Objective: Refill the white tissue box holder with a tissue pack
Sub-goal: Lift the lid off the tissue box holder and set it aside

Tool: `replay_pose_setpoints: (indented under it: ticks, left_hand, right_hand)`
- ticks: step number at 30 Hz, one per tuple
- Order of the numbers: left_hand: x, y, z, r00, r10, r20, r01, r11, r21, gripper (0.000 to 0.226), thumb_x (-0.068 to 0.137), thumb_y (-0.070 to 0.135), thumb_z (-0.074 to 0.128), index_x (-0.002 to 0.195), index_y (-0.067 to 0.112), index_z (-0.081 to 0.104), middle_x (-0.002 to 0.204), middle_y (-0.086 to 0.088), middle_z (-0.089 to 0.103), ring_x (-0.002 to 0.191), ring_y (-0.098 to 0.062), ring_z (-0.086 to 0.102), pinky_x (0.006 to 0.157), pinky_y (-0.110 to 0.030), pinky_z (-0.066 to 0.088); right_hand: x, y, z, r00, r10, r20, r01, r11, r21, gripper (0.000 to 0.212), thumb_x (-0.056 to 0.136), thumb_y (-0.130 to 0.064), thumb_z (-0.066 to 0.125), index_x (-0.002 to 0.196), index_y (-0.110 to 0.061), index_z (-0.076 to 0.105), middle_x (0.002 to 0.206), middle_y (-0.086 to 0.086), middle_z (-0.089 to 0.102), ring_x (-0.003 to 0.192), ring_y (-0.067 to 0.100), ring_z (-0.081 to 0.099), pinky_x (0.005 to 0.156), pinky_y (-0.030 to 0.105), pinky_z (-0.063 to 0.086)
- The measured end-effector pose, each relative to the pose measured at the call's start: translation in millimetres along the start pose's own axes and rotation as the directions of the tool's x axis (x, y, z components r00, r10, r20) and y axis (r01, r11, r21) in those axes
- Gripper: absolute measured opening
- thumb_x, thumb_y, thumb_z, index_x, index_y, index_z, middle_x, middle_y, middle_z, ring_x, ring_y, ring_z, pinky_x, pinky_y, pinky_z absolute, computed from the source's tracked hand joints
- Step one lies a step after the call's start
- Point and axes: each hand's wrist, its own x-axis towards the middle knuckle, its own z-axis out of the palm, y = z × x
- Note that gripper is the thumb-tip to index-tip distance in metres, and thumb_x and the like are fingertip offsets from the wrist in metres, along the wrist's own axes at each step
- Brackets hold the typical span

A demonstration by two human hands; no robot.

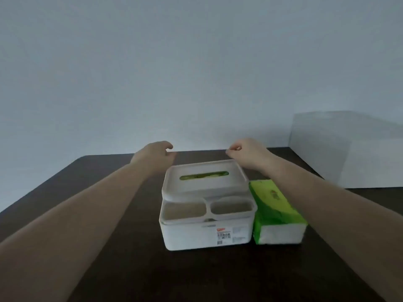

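The white tissue box holder (207, 234) stands mid-table, with two small cups at its front. Its lid (202, 186) sits on the rear part, and green shows through the slot. A green tissue pack (274, 205) lies against the holder's right side, leaning on another pack with a white end (281, 234). My left hand (156, 152) hovers behind the lid's far left corner, fingers curled and apart, holding nothing. My right hand (246, 152) hovers over the far right corner, fingers loosely curled. Neither hand visibly touches the lid.
The dark brown table (109, 214) runs back to a pale wall. A pale box-like shape (349, 149) stands at the back right corner.
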Motion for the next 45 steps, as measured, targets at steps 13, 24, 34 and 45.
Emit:
replay_pose_setpoints:
  ticks: [13,24,34,45]
  left_hand:
    - [-89,-9,-1,0.984,-0.113,0.138,0.129,0.985,-0.111,0.033,0.088,0.034,0.051,0.063,0.015,0.041,0.052,0.000,0.042,0.045,-0.017,0.040,0.051,-0.025,0.033]
    - [-78,-4,11,0.930,-0.316,0.189,0.368,0.760,-0.536,0.004,0.070,0.005,0.049,0.075,0.005,0.050,0.074,-0.014,0.049,0.064,-0.027,0.043,0.057,-0.029,0.034]
    - [-73,-31,-24,0.921,-0.373,-0.109,0.239,0.765,-0.598,0.017,0.070,0.010,0.052,0.054,0.012,0.044,0.057,-0.008,0.049,0.058,-0.026,0.045,0.061,-0.031,0.040]
    - [-91,-150,-51,0.823,-0.555,-0.120,0.432,0.749,-0.501,0.014,0.072,0.008,0.046,0.068,0.002,0.058,0.064,-0.014,0.056,0.067,-0.031,0.053,0.065,-0.031,0.041]
  right_hand:
    - [-74,2,3,0.974,0.222,0.047,-0.215,0.970,-0.116,0.023,0.088,-0.023,0.048,0.079,-0.007,0.062,0.068,0.008,0.058,0.054,0.023,0.050,0.054,0.028,0.041]
    - [-72,5,7,0.983,0.167,-0.080,-0.166,0.986,0.027,0.033,0.090,-0.015,0.047,0.059,-0.009,0.041,0.059,0.002,0.037,0.052,0.018,0.033,0.048,0.029,0.024]
    - [-61,-38,3,0.989,0.096,-0.108,-0.087,0.992,0.088,0.032,0.091,-0.017,0.047,0.061,-0.009,0.042,0.058,0.005,0.037,0.054,0.020,0.037,0.050,0.027,0.027]
    - [-39,-154,69,0.997,-0.055,0.045,0.057,0.997,-0.043,0.024,0.089,-0.012,0.050,0.066,-0.005,0.047,0.065,0.005,0.046,0.070,0.027,0.050,0.048,0.025,0.032]
